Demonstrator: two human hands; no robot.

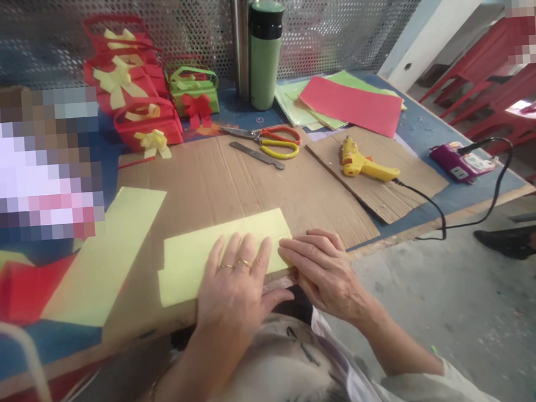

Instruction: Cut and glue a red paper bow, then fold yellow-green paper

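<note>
A pale yellow sheet of paper (185,262), folded over on itself, lies on the brown cardboard (193,182) near the table's front edge. My left hand (236,276), with two rings, rests flat on the paper, its fingers spread. At the sheet's right end is my right hand (323,267), fingers pressed together at the paper's edge; the fingertips' undersides and the thumb are hidden. Another long yellow sheet (116,254) lies to the left. Scissors (280,142) with orange and yellow handles lie behind, beside a grey blade (256,156).
A yellow glue gun (361,165) rests on cardboard at right, its cord hanging past the table edge. Behind stand red paper baskets (147,123), a green basket (194,96) and a green bottle (265,60). Red paper (353,106) lies back right. A blurred person is at left.
</note>
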